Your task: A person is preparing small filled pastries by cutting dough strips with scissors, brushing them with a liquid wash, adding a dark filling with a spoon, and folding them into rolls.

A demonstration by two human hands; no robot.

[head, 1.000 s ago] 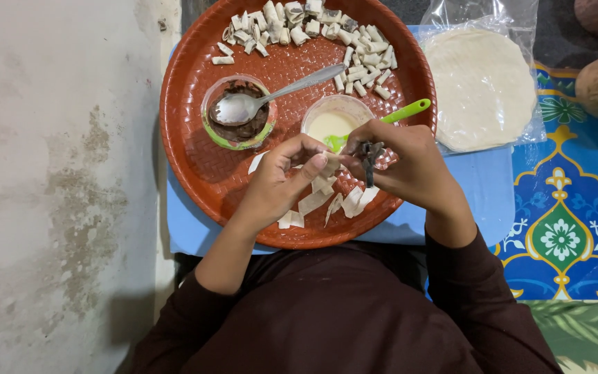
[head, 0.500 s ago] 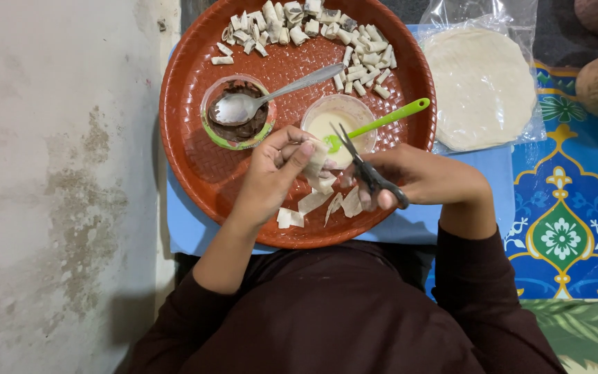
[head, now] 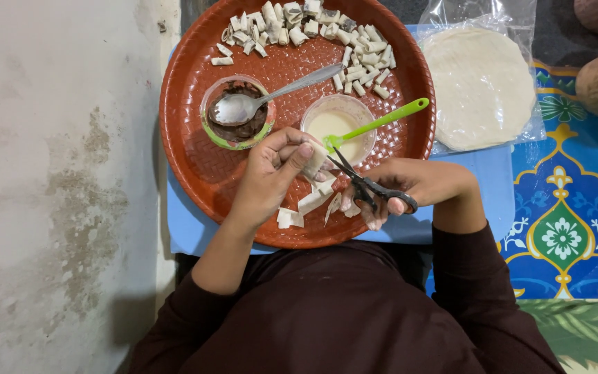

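Note:
My left hand (head: 271, 173) pinches a small white rolled pastry piece (head: 313, 161) just in front of the bowl of pale paste (head: 332, 126). My right hand (head: 417, 187) grips black scissors (head: 365, 185), blades open and pointing up-left toward the piece. Several cut white strips (head: 313, 204) lie on the round red-brown tray (head: 195, 159) under my hands. A green-handled utensil (head: 382, 123) rests in the paste bowl.
A green-rimmed cup of dark filling (head: 233, 128) holds a metal spoon (head: 257, 102). Several finished rolled pieces (head: 313, 28) line the tray's far side. A bag of round flat wrappers (head: 482, 83) lies to the right. Blue mat (head: 479, 180) under the tray, patterned cloth (head: 562, 228) beside it.
My left hand has lifted a rolled piece away toward the paste bowl. My right hand, with the scissors, has drawn back right and lower, and the blades have opened.

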